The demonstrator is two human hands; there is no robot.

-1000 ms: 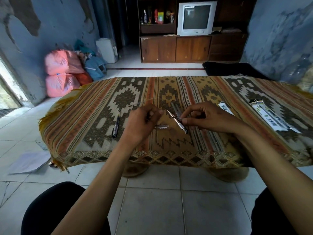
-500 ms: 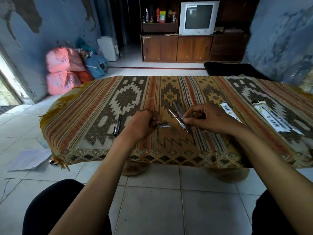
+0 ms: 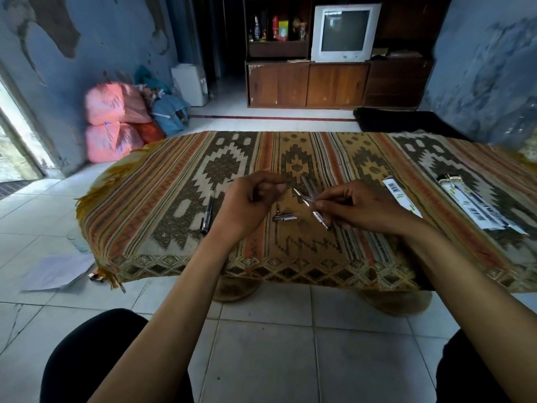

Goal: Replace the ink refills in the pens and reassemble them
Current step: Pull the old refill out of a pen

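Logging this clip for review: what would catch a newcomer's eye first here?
The two hands meeting over the middle of the patterned tablecloth: the right hand pinches a slim pen part, the left hand curled beside it. A whole pen lies to the left, refill packets at far right.

Woven matt tablecloth [image 3: 180, 216]; glossy pen barrel [image 3: 319, 218] (plastic, seemingly).
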